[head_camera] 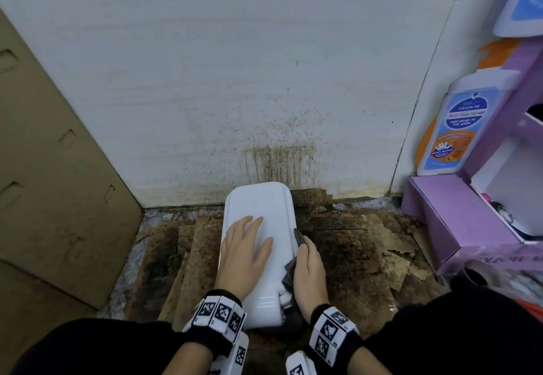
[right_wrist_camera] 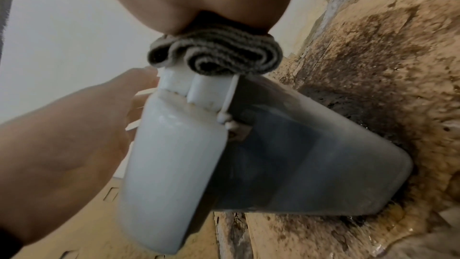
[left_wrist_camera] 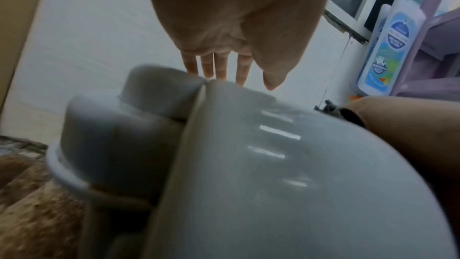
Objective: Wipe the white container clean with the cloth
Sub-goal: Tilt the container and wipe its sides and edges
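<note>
Two hands work on the white container (head_camera: 258,227), which lies with its long axis running from the person toward the stained white wall (head_camera: 205,80), far end nearly touching it. Under the container is a dirty, mould-darkened floor (head_camera: 352,257). Flat on the container's top rests the left hand (head_camera: 244,254), fingers straight. Along the container's right edge, the right hand (head_camera: 310,274) grips the grey cloth (right_wrist_camera: 216,56).
</note>
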`<control>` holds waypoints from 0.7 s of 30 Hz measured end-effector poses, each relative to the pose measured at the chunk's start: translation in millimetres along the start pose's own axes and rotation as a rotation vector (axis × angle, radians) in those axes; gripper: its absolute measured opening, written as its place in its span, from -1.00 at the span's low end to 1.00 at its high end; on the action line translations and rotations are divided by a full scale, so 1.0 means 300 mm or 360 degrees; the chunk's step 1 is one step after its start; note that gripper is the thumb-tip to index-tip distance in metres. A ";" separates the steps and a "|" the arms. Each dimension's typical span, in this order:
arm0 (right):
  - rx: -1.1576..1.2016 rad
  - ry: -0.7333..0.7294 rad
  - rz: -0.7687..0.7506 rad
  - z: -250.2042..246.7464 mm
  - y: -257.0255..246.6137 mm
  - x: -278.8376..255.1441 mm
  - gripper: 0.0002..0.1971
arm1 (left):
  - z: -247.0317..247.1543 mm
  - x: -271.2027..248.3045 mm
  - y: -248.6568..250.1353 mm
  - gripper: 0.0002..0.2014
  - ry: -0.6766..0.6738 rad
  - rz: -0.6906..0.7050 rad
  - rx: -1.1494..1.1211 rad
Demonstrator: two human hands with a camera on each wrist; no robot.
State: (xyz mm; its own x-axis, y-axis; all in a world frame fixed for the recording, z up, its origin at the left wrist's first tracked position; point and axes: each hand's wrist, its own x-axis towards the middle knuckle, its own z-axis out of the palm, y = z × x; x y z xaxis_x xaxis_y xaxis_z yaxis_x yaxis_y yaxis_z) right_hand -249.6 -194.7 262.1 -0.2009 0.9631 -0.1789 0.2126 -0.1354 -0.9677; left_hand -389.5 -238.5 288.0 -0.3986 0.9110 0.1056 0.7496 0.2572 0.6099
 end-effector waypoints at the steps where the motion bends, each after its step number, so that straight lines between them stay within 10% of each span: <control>1: 0.0032 -0.0011 0.0004 0.001 0.008 0.001 -0.58 | 0.001 0.002 -0.001 -0.47 0.0010 0.0025 -0.0027; 21: 0.0424 -0.0486 0.0119 0.056 0.059 0.014 -0.63 | -0.028 -0.005 -0.044 -0.44 0.0114 -0.0175 0.0083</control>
State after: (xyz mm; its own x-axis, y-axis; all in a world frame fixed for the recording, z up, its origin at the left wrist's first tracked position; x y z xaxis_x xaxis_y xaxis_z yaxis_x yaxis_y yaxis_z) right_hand -262.9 -197.1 241.3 -0.4772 0.8405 -0.2565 -0.0096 -0.2968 -0.9549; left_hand -403.2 -246.1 286.3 -0.5153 0.8515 0.0974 0.7251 0.3725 0.5792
